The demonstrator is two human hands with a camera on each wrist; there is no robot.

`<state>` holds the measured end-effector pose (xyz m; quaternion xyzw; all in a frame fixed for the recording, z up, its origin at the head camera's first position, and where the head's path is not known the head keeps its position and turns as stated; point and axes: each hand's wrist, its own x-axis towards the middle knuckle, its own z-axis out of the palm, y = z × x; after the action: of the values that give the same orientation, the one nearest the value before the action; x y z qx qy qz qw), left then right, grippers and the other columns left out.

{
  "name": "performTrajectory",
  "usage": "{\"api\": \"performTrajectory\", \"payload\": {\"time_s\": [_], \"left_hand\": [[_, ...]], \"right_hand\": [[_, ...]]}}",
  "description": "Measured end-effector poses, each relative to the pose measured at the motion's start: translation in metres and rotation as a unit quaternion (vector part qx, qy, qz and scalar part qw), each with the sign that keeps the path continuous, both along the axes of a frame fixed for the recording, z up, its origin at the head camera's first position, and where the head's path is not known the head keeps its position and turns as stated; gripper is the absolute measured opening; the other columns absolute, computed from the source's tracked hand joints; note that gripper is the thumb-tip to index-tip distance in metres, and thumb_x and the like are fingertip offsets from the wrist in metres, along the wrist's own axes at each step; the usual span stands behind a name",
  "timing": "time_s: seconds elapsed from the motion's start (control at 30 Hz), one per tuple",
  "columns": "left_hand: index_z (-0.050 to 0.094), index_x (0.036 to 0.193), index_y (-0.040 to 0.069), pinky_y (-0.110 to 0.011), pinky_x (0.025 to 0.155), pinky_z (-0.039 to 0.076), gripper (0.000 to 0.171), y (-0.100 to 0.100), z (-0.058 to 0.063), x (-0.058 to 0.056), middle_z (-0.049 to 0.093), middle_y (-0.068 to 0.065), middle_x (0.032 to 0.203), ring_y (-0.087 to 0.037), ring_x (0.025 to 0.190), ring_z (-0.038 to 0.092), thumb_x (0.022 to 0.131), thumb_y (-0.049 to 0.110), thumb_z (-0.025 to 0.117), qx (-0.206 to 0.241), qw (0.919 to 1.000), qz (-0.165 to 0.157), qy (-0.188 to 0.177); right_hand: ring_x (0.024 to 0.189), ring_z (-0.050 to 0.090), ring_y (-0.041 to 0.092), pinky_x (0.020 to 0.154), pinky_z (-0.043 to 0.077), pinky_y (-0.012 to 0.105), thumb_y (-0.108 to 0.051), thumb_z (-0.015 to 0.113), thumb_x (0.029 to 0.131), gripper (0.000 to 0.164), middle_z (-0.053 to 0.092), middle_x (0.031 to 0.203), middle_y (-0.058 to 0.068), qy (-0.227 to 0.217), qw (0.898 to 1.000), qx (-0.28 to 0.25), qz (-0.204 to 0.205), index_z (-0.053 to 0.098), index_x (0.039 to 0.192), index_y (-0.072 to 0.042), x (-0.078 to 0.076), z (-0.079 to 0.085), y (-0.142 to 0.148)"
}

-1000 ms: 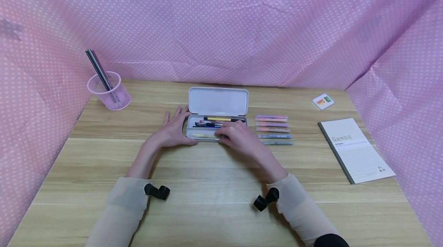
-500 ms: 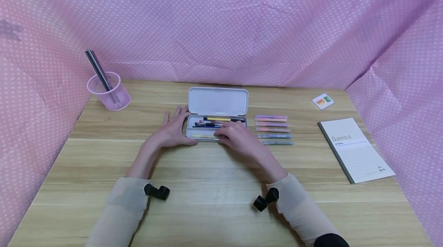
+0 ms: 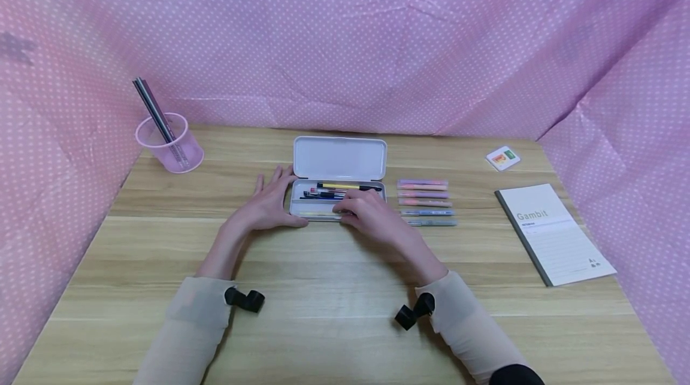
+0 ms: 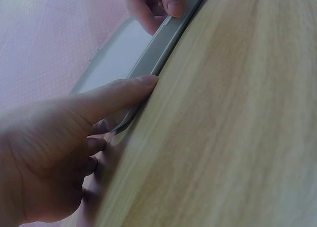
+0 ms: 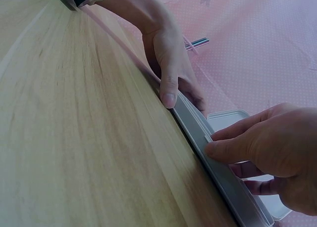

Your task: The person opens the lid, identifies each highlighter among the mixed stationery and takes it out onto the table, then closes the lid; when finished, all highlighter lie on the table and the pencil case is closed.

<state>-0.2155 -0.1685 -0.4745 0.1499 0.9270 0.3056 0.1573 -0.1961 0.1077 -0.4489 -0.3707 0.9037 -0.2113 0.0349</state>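
Observation:
A white pencil case (image 3: 304,205) lies with its lid (image 3: 340,157) raised behind it. Several pens and pencils (image 3: 326,194) fill its rear compartment, and a pale yellow pen (image 3: 317,214) lies lengthwise in the front one. My left hand (image 3: 265,206) spans the case's left end, its thumb straight along the front wall (image 4: 143,81) and its fingers spread toward the hinge. The right hand (image 3: 373,212) reaches in over the right half, thumb and forefinger pinching the yellow pen's right end, which they hide. In the right wrist view the right thumb (image 5: 223,150) overlaps the front rim.
Several pastel pens (image 3: 424,195) lie in a row just right of the case. Farther right are a notebook (image 3: 555,238) and a small white packet (image 3: 504,158). At the back left stands a pink cup (image 3: 185,148) with dark pencils (image 3: 153,106). A polka-dot cloth (image 3: 345,61) surrounds the table.
The yellow pen has sunk slightly lower into the front compartment, under the right fingers. The left hand stays where it was.

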Motion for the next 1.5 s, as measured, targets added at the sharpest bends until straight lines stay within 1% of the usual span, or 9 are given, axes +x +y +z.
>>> {"api": "performTrajectory", "payload": {"time_s": [0.17,0.43,0.83,0.97,1.07,1.2,1.3,1.43,1.5], "left_hand": [[0.034,0.156,0.014,-0.062,0.128,-0.015,0.106,0.0,0.0,0.0,0.002,-0.014,0.175,-0.038,0.163,-0.007,0.074,0.053,0.087,-0.001,1.0,0.0,0.0],[0.034,0.155,0.013,-0.063,0.128,-0.015,0.105,0.0,0.001,0.001,0.003,-0.015,0.175,-0.039,0.162,-0.006,0.074,0.052,0.088,0.0,1.0,-0.003,0.0],[0.037,0.154,0.012,-0.064,0.127,-0.015,0.102,0.0,0.0,0.003,0.004,-0.016,0.175,-0.04,0.162,-0.007,0.074,0.049,0.088,0.007,1.0,0.002,0.006],[0.036,0.154,0.012,-0.064,0.128,-0.014,0.102,0.0,0.001,0.002,0.004,-0.016,0.175,-0.04,0.162,-0.006,0.074,0.048,0.089,0.006,1.0,0.001,0.006],[0.036,0.154,0.011,-0.064,0.127,-0.015,0.102,0.0,0.002,0.003,0.004,-0.017,0.175,-0.04,0.162,-0.006,0.074,0.047,0.089,0.009,1.0,0.001,0.004],[0.036,0.154,0.011,-0.064,0.127,-0.015,0.103,0.001,0.002,0.003,0.004,-0.017,0.175,-0.04,0.162,-0.006,0.074,0.048,0.089,0.009,1.0,0.0,0.002],[0.036,0.154,0.012,-0.064,0.127,-0.015,0.102,0.001,0.002,0.003,0.004,-0.017,0.175,-0.04,0.162,-0.006,0.074,0.047,0.089,0.008,1.0,-0.001,0.001],[0.036,0.154,0.012,-0.063,0.127,-0.015,0.102,0.0,0.003,0.003,0.004,-0.017,0.175,-0.039,0.162,-0.007,0.074,0.046,0.089,0.01,1.0,0.0,0.001],[0.036,0.154,0.012,-0.064,0.127,-0.015,0.102,0.0,0.003,0.003,0.005,-0.018,0.175,-0.04,0.162,-0.007,0.074,0.046,0.089,0.008,1.0,0.0,0.002]], "right_hand": [[0.097,0.068,0.014,0.091,0.051,0.038,-0.018,0.07,0.098,0.018,0.074,0.108,-0.001,-0.01,1.0,-0.009,-0.003,0.077,0.115,-0.016,0.0,0.0,0.0],[0.103,0.07,0.014,0.098,0.053,0.04,-0.018,0.069,0.099,0.018,0.077,0.11,-0.001,-0.02,0.999,-0.022,-0.01,0.077,0.114,-0.017,0.0,0.0,0.0],[0.109,0.07,0.017,0.101,0.056,0.037,-0.014,0.07,0.098,0.017,0.077,0.113,0.0,-0.011,0.999,-0.042,-0.008,0.078,0.113,-0.015,-0.001,0.001,0.0],[0.107,0.072,0.021,0.099,0.057,0.039,-0.01,0.073,0.094,0.017,0.078,0.11,0.004,0.018,0.998,-0.064,-0.006,0.078,0.11,-0.012,-0.003,0.004,0.007],[0.101,0.072,0.021,0.093,0.059,0.038,-0.008,0.075,0.092,0.017,0.078,0.106,0.005,0.042,0.996,-0.077,-0.007,0.079,0.108,-0.011,-0.005,0.006,0.022],[0.095,0.071,0.018,0.085,0.059,0.038,-0.005,0.076,0.09,0.019,0.078,0.101,0.003,0.052,0.993,-0.105,-0.018,0.079,0.108,-0.011,-0.003,0.007,0.058],[0.101,0.072,0.025,0.092,0.059,0.04,0.001,0.078,0.086,0.022,0.079,0.104,0.007,0.072,0.988,-0.137,-0.022,0.079,0.106,-0.008,-0.002,0.002,0.09],[0.11,0.07,0.034,0.105,0.052,0.024,0.009,0.08,0.08,0.028,0.078,0.111,0.014,0.085,0.981,-0.172,-0.028,0.079,0.105,-0.004,0.001,-0.004,0.131],[0.108,0.071,0.031,0.103,0.047,0.013,0.011,0.08,0.077,0.031,0.078,0.11,0.014,0.078,0.98,-0.177,-0.038,0.079,0.104,-0.004,0.004,-0.005,0.149]]}}
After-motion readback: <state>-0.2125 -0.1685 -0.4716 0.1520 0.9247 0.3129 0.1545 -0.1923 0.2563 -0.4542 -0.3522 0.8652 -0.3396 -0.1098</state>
